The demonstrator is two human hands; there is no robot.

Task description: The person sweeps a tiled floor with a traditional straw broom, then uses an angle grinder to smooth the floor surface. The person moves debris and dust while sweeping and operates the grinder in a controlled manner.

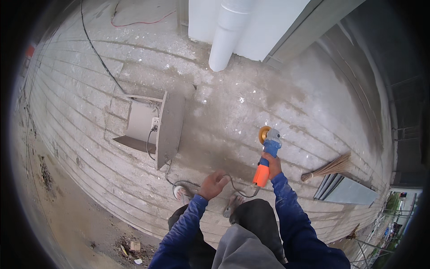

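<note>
My right hand [273,164] is closed round the body of a blue and orange angle grinder [271,148], its gold-coloured cup wheel [264,133] facing left and its head pointing away from me. The grinder is held above the concrete. A dark power cord [238,190] runs from the grinder's orange rear end across to my left hand [212,184], which is closed with the cord between its fingers. Beyond the left hand the cord carries on toward an open-sided box [171,130], where a plug sits in a white socket [155,122].
A white pipe [224,38] stands by a pale wall column at the far side. To the right lie a twig broom [330,167] and several stacked grey panels [348,190]. A black cable [97,54] reaches the box from the far left. Rubble [127,246] lies at lower left.
</note>
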